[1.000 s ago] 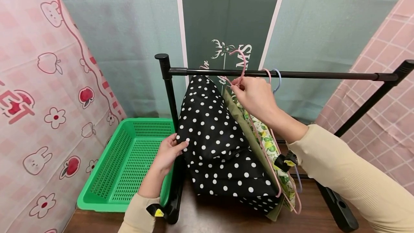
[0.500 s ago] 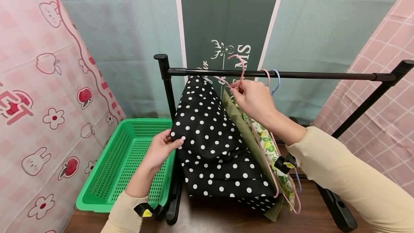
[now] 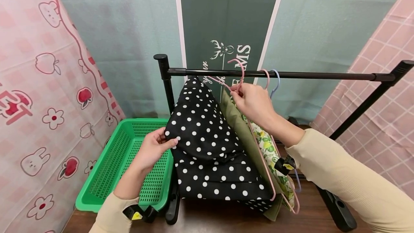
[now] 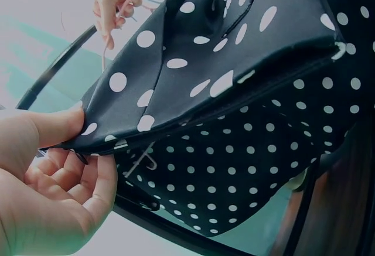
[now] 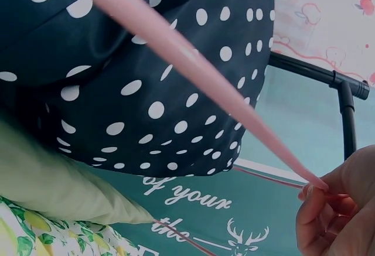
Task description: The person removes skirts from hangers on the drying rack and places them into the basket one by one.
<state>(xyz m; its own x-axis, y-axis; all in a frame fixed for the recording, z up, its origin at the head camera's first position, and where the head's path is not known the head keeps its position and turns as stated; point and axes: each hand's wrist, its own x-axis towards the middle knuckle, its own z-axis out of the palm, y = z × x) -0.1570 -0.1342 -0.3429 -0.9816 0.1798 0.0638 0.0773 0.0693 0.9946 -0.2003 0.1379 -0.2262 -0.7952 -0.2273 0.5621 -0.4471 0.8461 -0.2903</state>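
Observation:
My left hand [image 3: 152,150] pinches the left edge of a black cloth garment [image 3: 207,128] with white polka dots, thumb on top and fingers beneath. In the left wrist view its folded hem gapes open. My right hand [image 3: 255,101] pinches a pink hanger [image 3: 242,71] just below its hook. The hook's curve stands above the black rail, its tip free. One hanger arm runs left to the garment's top corner, partly hidden there. Its other arm [image 5: 193,62] crosses in front of the dotted cloth in the right wrist view.
An olive-green cloth [image 3: 239,125] and a lemon-print cloth [image 3: 266,143] hang close behind to the right. A pink hook [image 3: 266,78] and a blue hook [image 3: 276,82] sit on the black rail [image 3: 323,76]. A green basket [image 3: 97,175] stands left of the rack's post.
My left hand has drawn the garment's edge leftward, spreading the cloth. My right hand and the hanger hook have come down slightly toward the rail.

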